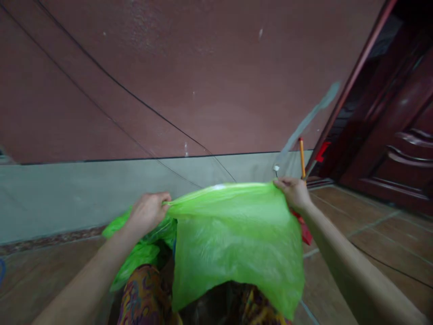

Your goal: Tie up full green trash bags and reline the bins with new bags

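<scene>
A bright green plastic bag [237,243] hangs stretched out in front of my knees, its top edge pulled fairly straight between both hands. My left hand [150,210] is closed on the bag's upper left corner. At the upper right corner, my right hand [293,192] pinches the edge. The bag is thin and slightly see-through, and its lower edge curves up in the middle. More crumpled green plastic [145,253] lies behind my left forearm, partly hidden by it and by my patterned trouser leg [145,293].
A wall, maroon [203,90] above and grey [84,194] below, stands ahead with dark cables running across it. To the right are an orange-yellow handle [302,158], a red item [306,232] partly behind the bag, and a dark red door [395,144]. Brown tiles [379,225] cover the floor.
</scene>
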Available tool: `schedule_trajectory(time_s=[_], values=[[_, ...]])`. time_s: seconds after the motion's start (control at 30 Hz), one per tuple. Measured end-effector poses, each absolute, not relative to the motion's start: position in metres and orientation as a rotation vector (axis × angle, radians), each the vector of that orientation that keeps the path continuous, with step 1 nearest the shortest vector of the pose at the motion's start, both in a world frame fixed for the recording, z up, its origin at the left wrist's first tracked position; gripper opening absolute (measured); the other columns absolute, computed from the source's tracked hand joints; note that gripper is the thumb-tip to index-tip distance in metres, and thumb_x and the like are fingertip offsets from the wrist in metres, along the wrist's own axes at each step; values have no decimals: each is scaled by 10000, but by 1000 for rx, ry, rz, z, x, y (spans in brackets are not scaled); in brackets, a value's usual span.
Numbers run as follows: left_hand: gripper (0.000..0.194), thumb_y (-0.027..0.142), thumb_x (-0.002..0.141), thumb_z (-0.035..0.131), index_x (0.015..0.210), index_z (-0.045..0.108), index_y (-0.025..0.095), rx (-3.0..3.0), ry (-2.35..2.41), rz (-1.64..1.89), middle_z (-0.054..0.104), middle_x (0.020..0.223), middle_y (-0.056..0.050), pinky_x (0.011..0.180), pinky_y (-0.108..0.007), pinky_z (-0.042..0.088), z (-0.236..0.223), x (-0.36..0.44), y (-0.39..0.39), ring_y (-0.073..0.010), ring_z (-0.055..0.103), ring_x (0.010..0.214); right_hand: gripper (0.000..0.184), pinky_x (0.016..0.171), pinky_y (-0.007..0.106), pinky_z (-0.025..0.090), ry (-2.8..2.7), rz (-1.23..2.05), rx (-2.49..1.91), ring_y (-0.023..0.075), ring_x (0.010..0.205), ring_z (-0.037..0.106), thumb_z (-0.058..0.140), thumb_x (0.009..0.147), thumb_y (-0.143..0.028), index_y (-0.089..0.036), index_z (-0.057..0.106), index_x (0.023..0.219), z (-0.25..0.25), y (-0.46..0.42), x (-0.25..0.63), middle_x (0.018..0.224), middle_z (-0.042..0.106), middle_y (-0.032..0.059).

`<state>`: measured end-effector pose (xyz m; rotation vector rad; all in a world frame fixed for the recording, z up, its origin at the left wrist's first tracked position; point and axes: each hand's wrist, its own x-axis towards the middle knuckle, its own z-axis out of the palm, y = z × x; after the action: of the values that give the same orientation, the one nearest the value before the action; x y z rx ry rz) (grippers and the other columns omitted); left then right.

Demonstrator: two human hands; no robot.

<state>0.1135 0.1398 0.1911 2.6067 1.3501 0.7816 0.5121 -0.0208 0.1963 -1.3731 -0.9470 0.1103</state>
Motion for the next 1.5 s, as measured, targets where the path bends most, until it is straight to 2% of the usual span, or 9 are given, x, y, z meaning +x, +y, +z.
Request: schedule_trajectory(time_s=[0.37, 0.6, 0.73, 0.83, 0.93, 1.03, 1.13, 1.37, 1.5], values=[[448, 398, 634, 667, 1004, 674, 146, 2048, 1210, 694, 686, 584, 10, 516, -253, 370, 167, 87, 176, -159, 541, 479, 289, 481, 201, 451, -739, 300, -1157, 101, 542, 550, 813, 641, -458, -215, 725, 772, 193, -4, 484, 666, 644, -28], [822, 479, 646, 751, 1358, 538, 127, 2103, 1258, 690, 764, 983, -134, 772, -343, 527, 191, 84, 152, -292, 724, 899, 235, 532, 199, 470, -891, 55, -1097, 98, 590, 571, 795, 703, -423, -212, 731, 785, 222, -2, 444, 702, 672, -21], [928, 505, 651, 773, 1472, 443, 225, 2401, 1084, 820, 549, 1441, -160, 1031, -411, 455, 201, 113, 128, -332, 546, 1296, 200, 556, 203, 478, -1063, 0, -1032, 95, 607, 586, 787, 739, -391, -211, 732, 804, 246, -2, 421, 710, 681, -16], [1061, 468, 611, 824, 1529, 343, 239, 2382, 788, 780, 490, 1500, -146, 1110, -433, 396, 198, 144, 119, -328, 470, 1370, 199, 538, 201, 467, -1189, 21, -1021, 90, 591, 581, 774, 761, -393, -204, 729, 802, 263, -4, 404, 695, 675, -16], [866, 440, 684, 784, 1446, 465, 178, 2183, 710, 817, 656, 1305, -139, 1024, -431, 473, 186, 169, 123, -319, 602, 1221, 208, 521, 195, 455, -1296, 64, -1031, 82, 574, 568, 762, 774, -394, -191, 724, 793, 276, -1, 396, 680, 668, -19], [449, 449, 760, 712, 1076, 701, 130, 1942, 643, 742, 762, 978, -103, 797, -373, 563, 175, 178, 129, -279, 716, 899, 211, 559, 205, 478, -1363, 66, -1055, 88, 606, 581, 758, 776, -380, -174, 717, 793, 286, 11, 404, 678, 664, -19], [316, 435, 707, 763, 819, 714, 144, 1729, 635, 667, 749, 754, -51, 621, -317, 553, 176, 174, 128, -221, 695, 653, 208, 617, 228, 507, -1365, 54, -1096, 103, 660, 606, 751, 781, -356, -154, 716, 815, 291, 21, 421, 697, 674, -4], [269, 294, 622, 829, 828, 726, 156, 1373, 699, 689, 751, 713, -38, 567, -297, 565, 203, 152, 125, -185, 682, 562, 270, 873, 350, 533, -1087, -331, -1221, 161, 874, 671, 751, 795, -347, -242, 737, 1044, 273, -55, 427, 968, 741, 38], [295, 213, 622, 807, 900, 725, 156, 1266, 776, 737, 753, 720, -47, 559, -314, 589, 206, 135, 131, -200, 694, 558, 246, 785, 355, 548, -741, -154, -1266, 180, 812, 670, 732, 790, -426, -289, 756, 993, 205, -88, 463, 972, 744, 46]])
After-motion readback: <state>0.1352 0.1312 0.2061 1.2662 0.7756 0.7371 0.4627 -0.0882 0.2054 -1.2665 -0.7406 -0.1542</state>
